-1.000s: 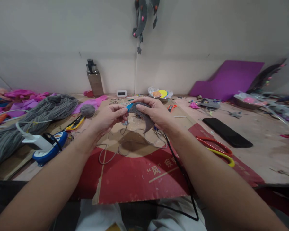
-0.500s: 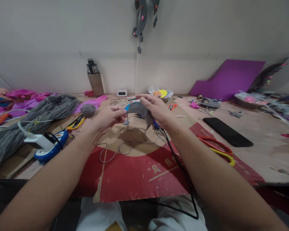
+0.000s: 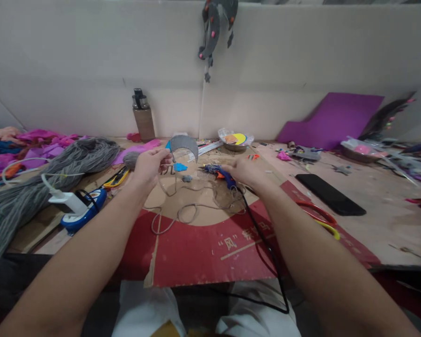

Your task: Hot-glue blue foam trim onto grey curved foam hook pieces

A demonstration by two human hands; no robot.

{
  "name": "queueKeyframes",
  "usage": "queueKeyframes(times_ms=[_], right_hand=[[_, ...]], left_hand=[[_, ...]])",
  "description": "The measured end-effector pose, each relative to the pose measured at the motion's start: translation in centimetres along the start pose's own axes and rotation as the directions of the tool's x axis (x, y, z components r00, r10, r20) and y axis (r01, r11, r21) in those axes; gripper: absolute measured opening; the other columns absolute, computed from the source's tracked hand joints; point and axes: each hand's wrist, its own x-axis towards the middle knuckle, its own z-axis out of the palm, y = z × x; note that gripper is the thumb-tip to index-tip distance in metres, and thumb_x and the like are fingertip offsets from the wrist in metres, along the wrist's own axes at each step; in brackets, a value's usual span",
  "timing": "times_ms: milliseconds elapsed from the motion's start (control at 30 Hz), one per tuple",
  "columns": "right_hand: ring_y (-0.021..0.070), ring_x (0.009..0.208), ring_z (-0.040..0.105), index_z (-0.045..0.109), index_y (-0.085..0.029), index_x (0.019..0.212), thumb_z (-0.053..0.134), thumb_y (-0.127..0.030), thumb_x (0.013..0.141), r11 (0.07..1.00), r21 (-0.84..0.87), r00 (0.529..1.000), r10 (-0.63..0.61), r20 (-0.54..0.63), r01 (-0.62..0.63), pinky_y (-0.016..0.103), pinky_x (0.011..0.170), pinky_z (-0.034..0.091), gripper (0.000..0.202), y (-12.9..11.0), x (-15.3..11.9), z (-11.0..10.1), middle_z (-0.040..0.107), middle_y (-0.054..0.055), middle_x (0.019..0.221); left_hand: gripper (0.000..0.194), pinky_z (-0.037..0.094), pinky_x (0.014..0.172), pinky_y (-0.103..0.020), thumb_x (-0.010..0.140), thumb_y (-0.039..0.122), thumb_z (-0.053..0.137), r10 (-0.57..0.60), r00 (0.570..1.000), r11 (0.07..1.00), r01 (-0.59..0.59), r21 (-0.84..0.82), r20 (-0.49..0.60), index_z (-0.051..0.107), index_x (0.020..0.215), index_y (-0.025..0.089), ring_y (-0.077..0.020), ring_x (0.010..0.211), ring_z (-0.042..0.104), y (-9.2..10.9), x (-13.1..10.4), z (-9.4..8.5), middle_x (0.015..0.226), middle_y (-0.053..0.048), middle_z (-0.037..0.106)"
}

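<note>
Pinched in my left hand (image 3: 153, 164) is one end of a grey crescent piece (image 3: 185, 144), which arches up and to the right, with a bit of blue at the held end. Grey yarn (image 3: 186, 206) hangs from there and loops over the cardboard. My right hand (image 3: 241, 172) is closed on the blue handle of a glue gun (image 3: 227, 178), whose tip points left and whose black cord runs down toward my lap. A blue scrap (image 3: 180, 167) and a small grey piece (image 3: 187, 178) lie between my hands.
On the left are grey yarn strands (image 3: 80, 161), a yellow cutter (image 3: 117, 178) and a blue power strip (image 3: 84, 213). Red-and-yellow scissors (image 3: 317, 213) and a black phone (image 3: 330, 194) lie right. Behind stand a bottle (image 3: 143, 117) and a bowl (image 3: 235, 146).
My right hand has let go of the grey crescent and moved down onto the glue gun. My left hand has shifted left with the crescent. The view has tilted slightly.
</note>
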Motion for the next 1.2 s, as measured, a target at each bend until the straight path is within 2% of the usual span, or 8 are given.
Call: queueKeyframes(times_ms=[100, 300, 400, 533, 633, 700, 967, 1200], right_hand=[[0.0256, 0.073, 0.064, 0.063, -0.018, 0.062, 0.073, -0.039, 0.068, 0.997, -0.07, 0.987, 0.04, 0.156, -0.03, 0.031, 0.062, 0.043, 0.024, 0.4, 0.1, 1.4, 0.066, 0.011, 0.067], [0.0195, 0.062, 0.061, 0.065, -0.016, 0.081, 0.06, -0.032, 0.075, 0.993, 0.03, 0.987, 0.107, 0.118, -0.111, 0.028, 0.054, 0.042, 0.018, 0.0, -0.6, 1.5, 0.064, 0.007, 0.067], [0.0172, 0.06, 0.058, 0.059, -0.018, 0.086, 0.054, -0.025, 0.075, 0.959, 0.247, 0.989, 0.15, -0.012, -0.142, 0.027, 0.053, 0.044, 0.014, -0.3, -0.8, 0.9, 0.062, 0.004, 0.07], [0.0134, 0.061, 0.056, 0.049, -0.022, 0.091, 0.055, -0.016, 0.068, 0.704, 0.708, 0.968, 0.146, -0.202, 0.042, 0.026, 0.055, 0.048, 0.025, -1.1, -0.6, 1.0, 0.058, 0.0, 0.078], [0.0117, 0.062, 0.055, 0.048, -0.023, 0.095, 0.056, -0.019, 0.07, 0.498, 0.843, 0.976, -0.035, -0.216, 0.204, 0.024, 0.053, 0.047, 0.027, -2.1, -1.0, 1.3, 0.058, -0.002, 0.081], [0.0108, 0.06, 0.053, 0.05, -0.023, 0.099, 0.057, -0.022, 0.073, 0.434, 0.858, 0.959, -0.188, -0.214, 0.277, 0.024, 0.051, 0.045, 0.027, -2.8, -1.8, 1.3, 0.061, -0.001, 0.084], [0.0158, 0.073, 0.055, 0.053, -0.021, 0.106, 0.054, -0.025, 0.083, 0.577, 0.682, 0.876, -0.433, -0.211, 0.45, 0.03, 0.06, 0.049, 0.024, -4.4, -4.1, 2.2, 0.063, 0.005, 0.095], [0.0249, 0.094, 0.059, 0.055, -0.021, 0.099, 0.054, -0.026, 0.083, 0.685, 0.563, 0.881, -0.426, -0.205, 0.462, 0.042, 0.077, 0.053, 0.017, -4.6, -4.2, 2.6, 0.062, 0.009, 0.094]], left_hand=[[0.016, 0.034, 0.043, -0.017, 0.077, 0.01, 0.065, -0.039, 0.998, 0.998, 0.037, -0.046, -0.044, 0.062, 0.061, 0.012, -0.0072, 0.048, 0.053, 0.1, 0.1, 0.0, 0.06, -0.004, 0.063], [0.018, 0.038, 0.043, -0.015, 0.081, 0.007, 0.06, -0.144, 0.989, 0.978, 0.14, -0.157, -0.014, 0.061, 0.063, 0.012, -0.0064, 0.048, 0.052, -0.1, 0.3, -0.1, 0.058, -0.003, 0.06], [0.02, 0.04, 0.042, -0.014, 0.084, 0.007, 0.058, -0.201, 0.98, 0.963, 0.197, -0.183, -0.003, 0.06, 0.065, 0.011, -0.0056, 0.047, 0.052, -0.3, 0.6, -0.2, 0.059, -0.003, 0.06], [0.022, 0.042, 0.043, -0.013, 0.087, 0.007, 0.056, -0.225, 0.974, 0.956, 0.224, -0.191, 0.016, 0.062, 0.066, 0.01, -0.0048, 0.047, 0.052, -0.7, 0.9, -0.2, 0.06, -0.003, 0.059], [0.02, 0.043, 0.044, -0.013, 0.085, 0.006, 0.057, -0.227, 0.974, 0.956, 0.226, -0.187, 0.016, 0.063, 0.066, 0.009, -0.005, 0.046, 0.053, -0.9, 0.8, -0.2, 0.06, -0.003, 0.06], [0.018, 0.043, 0.044, -0.014, 0.084, 0.005, 0.06, -0.238, 0.971, 0.954, 0.237, -0.182, 0.015, 0.063, 0.066, 0.009, -0.0054, 0.046, 0.053, -1.0, 0.6, -0.1, 0.06, -0.003, 0.06], [0.021, 0.044, 0.049, -0.015, 0.085, 0.006, 0.056, -0.24, 0.97, 0.957, 0.24, -0.163, 0.018, 0.062, 0.065, 0.01, -0.0054, 0.048, 0.053, -1.4, 0.3, 0.4, 0.058, -0.003, 0.061], [0.019, 0.042, 0.049, -0.016, 0.083, 0.008, 0.061, -0.205, 0.979, 0.969, 0.205, -0.138, 0.018, 0.063, 0.065, 0.011, -0.0065, 0.049, 0.054, -1.4, -0.1, 0.8, 0.059, -0.004, 0.063]])
